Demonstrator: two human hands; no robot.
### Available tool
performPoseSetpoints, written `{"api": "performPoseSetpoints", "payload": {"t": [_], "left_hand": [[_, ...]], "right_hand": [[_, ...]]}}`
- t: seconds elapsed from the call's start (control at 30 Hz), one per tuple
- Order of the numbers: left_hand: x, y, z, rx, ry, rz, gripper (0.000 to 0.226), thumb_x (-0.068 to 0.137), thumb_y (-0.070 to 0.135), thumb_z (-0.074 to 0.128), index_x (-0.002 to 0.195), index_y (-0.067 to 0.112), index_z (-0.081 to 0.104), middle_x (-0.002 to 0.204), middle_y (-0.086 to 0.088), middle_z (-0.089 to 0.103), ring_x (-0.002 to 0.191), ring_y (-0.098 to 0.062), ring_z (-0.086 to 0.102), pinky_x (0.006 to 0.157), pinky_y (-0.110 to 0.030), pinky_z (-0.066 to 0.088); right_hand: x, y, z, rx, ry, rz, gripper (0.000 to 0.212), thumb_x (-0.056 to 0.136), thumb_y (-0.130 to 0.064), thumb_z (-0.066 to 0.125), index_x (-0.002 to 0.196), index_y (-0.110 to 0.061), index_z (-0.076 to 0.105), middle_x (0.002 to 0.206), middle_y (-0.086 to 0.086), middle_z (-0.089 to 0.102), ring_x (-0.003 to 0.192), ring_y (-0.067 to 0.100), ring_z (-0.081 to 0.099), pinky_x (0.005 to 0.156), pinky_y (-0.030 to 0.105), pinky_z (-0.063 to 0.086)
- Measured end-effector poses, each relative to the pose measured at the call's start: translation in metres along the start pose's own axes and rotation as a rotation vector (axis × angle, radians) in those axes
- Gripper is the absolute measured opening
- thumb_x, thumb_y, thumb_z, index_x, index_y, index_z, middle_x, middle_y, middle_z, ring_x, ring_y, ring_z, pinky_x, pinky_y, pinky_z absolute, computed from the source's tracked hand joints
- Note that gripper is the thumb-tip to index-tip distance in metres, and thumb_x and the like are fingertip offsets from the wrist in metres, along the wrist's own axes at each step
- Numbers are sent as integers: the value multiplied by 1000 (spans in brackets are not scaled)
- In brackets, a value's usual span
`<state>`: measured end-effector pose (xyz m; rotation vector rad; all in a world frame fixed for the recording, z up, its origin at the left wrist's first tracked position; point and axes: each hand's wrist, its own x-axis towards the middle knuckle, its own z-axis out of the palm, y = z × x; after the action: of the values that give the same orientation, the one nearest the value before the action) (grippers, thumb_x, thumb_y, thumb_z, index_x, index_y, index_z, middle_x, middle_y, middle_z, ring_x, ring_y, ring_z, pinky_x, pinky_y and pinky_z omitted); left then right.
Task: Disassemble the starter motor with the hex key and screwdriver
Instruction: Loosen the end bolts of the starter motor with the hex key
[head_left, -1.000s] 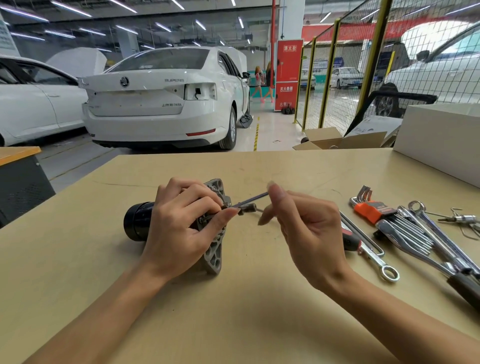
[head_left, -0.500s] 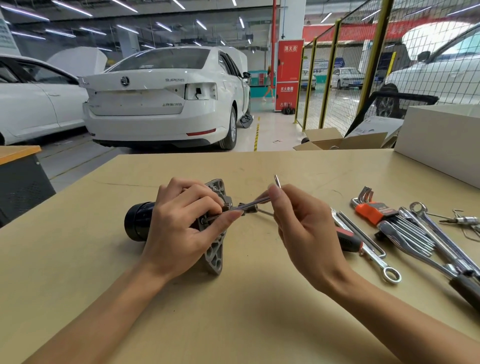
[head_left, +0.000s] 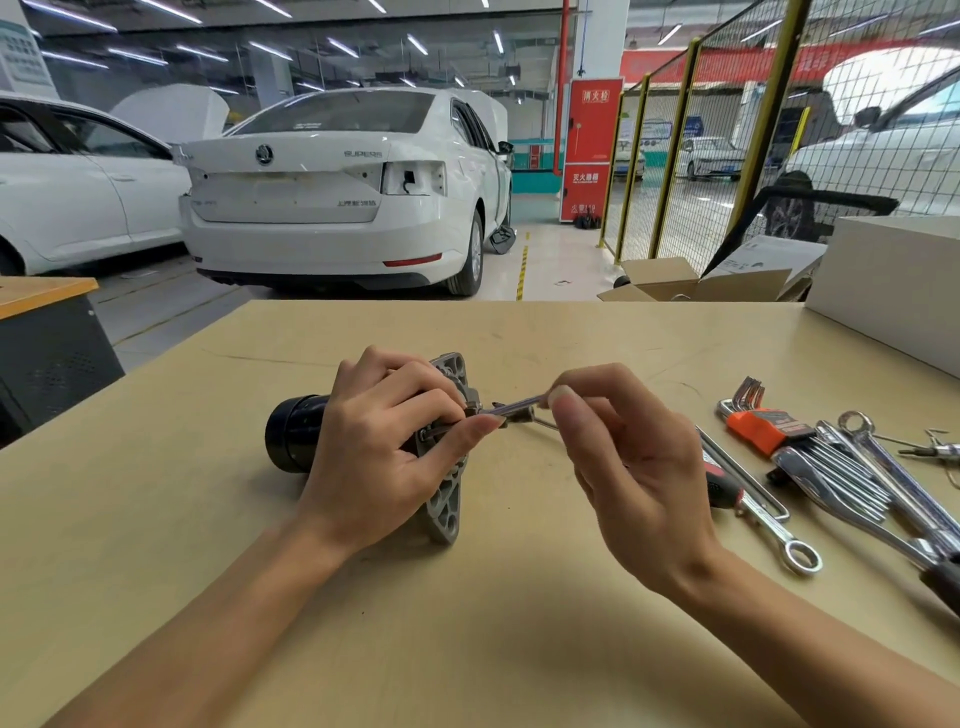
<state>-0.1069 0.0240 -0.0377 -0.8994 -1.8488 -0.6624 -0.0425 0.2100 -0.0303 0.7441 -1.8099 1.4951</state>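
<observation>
Starter motor (head_left: 447, 499), a black cylinder with a grey cast-metal flange, lies on its side on the tan wooden workbench (head_left: 208, 571). The person's left hand (head_left: 379, 457) curls over its body, gripping it. The right hand (head_left: 634, 467) pinches a slim silver hex key (head_left: 511, 406) whose tip meets the flange. Just right of that hand lie chrome spanners (head_left: 779, 540), and beyond them an orange-holdered hex key set (head_left: 763, 428). Past the bench stands a white saloon car (head_left: 337, 192).

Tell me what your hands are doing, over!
Left hand gripping starter motor on the table. Right hand pinching hex key, tip at the housing. Nothing in the way.
</observation>
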Motion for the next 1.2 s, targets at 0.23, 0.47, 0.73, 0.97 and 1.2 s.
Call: {"api": "performPoseSetpoints", "payload": {"t": [0.23,0.47,0.73,0.97,1.2], "left_hand": [[1,-2,1,25,7,19,37,87,39,68,67,9,73,80,5,71,88,-23,60,74,-48,43],[1,-2,2,32,10,16,39,88,41,67,66,9,72,80,5,71,87,-22,59,74,-48,43],[1,-1,1,26,12,15,40,88,41,68,65,8,72,81,4,71,86,-25,60,73,-50,44],[0,-1,0,13,6,-5,41,87,42,67,66,7,71,81,4,71,87,-24,59,76,-47,44],[1,0,0,7,6,1,40,89,40,65,67,8,74,80,4,71,88,-23,59,76,-48,44]], "right_hand": [[3,5,-1,-49,124,83,52,94,-42,52,57,-10,68,47,3,43,43,13,38,50,28,30],[6,4,-3,-180,146,242,52,91,-57,57,54,-24,73,63,-13,59,66,9,58,66,25,46],[5,5,-2,-119,111,269,44,96,-46,51,75,-18,77,53,5,41,49,10,37,54,20,34],[2,9,-1,-137,86,126,25,100,-34,48,92,-17,65,51,-12,39,44,7,32,47,22,27],[1,8,-1,-103,22,72,13,102,-20,50,103,-17,62,53,-1,37,45,11,29,46,26,26]]}}
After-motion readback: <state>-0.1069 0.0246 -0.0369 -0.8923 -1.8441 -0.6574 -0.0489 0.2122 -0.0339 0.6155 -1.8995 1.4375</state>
